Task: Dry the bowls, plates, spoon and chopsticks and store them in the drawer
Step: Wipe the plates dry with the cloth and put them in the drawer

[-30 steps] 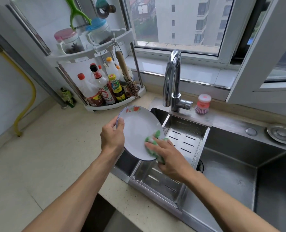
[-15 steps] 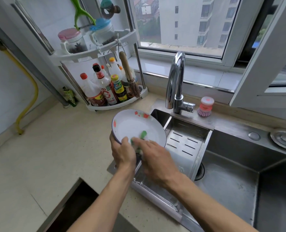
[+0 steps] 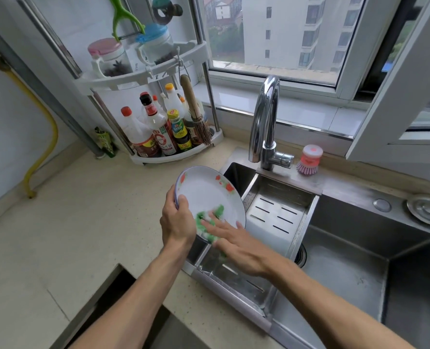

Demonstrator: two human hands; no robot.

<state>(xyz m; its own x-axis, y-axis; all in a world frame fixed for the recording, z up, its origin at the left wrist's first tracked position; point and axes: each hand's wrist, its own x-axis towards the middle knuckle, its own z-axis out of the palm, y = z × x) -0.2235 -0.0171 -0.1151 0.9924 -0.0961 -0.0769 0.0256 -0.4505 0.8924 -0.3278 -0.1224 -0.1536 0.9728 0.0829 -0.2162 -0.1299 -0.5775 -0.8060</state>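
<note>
A white plate (image 3: 209,195) with red flowers on its rim is held up on a tilt over the left end of the sink (image 3: 360,250), just past the edge of the surface (image 3: 70,235). The plate's left rim is gripped by the left hand (image 3: 177,220), with the thumb on the front and the fingers hidden behind. A green cloth (image 3: 209,222) is pressed flat against the lower part of the plate by the right hand (image 3: 236,245). That hand's fingers are stretched out and spread, so the cloth is pushed on, not squeezed.

It looks like this plate is being wiped dry, and the job seems to be only partly done. The top half of the plate is not touched by the cloth, and the back cannot be seen. The metal tray (image 3: 277,210) inside the sink looks bare. No bowls, spoon or chopsticks can be seen, so it cannot be told if they are dried or put away. A dark opening (image 3: 123,293) is seen below the near edge of the surface. It may be the open drawer, but nothing can be made out inside it. The plate is not yet put away.
</note>
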